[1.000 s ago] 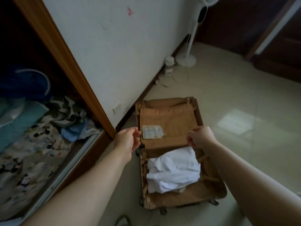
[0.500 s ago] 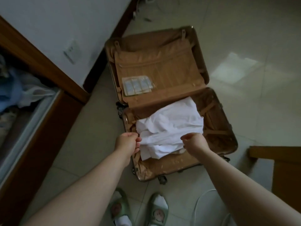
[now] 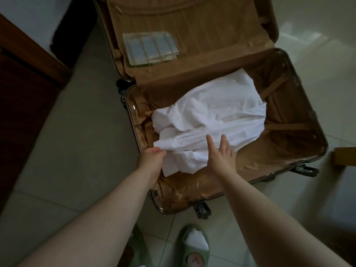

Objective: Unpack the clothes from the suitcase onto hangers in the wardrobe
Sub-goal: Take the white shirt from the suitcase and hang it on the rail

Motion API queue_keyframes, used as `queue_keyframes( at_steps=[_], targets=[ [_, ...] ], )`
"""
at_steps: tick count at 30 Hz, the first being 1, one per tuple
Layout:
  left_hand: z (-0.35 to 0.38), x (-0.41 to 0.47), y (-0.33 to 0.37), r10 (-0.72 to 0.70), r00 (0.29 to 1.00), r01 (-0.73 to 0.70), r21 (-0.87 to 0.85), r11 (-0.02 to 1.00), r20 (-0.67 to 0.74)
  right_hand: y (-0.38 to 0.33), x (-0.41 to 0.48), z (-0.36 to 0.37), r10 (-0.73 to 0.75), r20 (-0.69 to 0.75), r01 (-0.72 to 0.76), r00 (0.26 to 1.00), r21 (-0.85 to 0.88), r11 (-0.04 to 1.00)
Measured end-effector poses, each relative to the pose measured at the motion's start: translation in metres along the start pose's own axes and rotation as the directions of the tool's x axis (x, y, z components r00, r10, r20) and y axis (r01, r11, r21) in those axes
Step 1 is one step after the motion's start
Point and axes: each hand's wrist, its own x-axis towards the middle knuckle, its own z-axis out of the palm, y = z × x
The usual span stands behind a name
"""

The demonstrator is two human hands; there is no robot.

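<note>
An open brown suitcase lies flat on the tiled floor. A crumpled white garment lies in its near half. My left hand grips the garment's near left edge by the suitcase rim. My right hand lies flat with straight fingers on the garment's near side. The wardrobe's dark wooden frame runs along the left edge; its inside and any hangers are out of view.
A clear plastic packet sits in the suitcase lid's lining. My feet in green slippers stand just in front of the suitcase. A wooden edge juts in at the right. Pale floor tiles surround the case.
The view has dropped and closed in on the suitcase. Both hands came down from the lid to the white garment; the left now grips its edge and the right has opened flat on it.
</note>
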Motion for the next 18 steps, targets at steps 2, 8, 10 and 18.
queue_keyframes(
  at_steps=[2,8,10,18],
  targets=[
    [0.007,0.025,-0.010,-0.031,0.999,0.032,-0.057,0.998,0.013,0.006,0.021,0.014,-0.081,-0.051,0.070,0.995,-0.191,0.979],
    [0.012,0.056,-0.025,-0.045,0.999,0.045,-0.132,0.990,-0.003,0.008,0.064,0.028,-0.272,-0.128,0.182,0.954,-0.473,0.862],
    [0.012,0.057,-0.028,-0.053,0.999,0.054,-0.145,0.988,0.011,0.004,0.075,0.025,-0.313,-0.156,0.223,0.937,-0.423,0.878],
    [-0.004,0.002,0.004,-0.148,0.980,0.165,-0.133,0.977,0.132,-0.018,0.038,-0.048,0.128,-0.189,0.019,0.974,0.626,0.779]
  ],
)
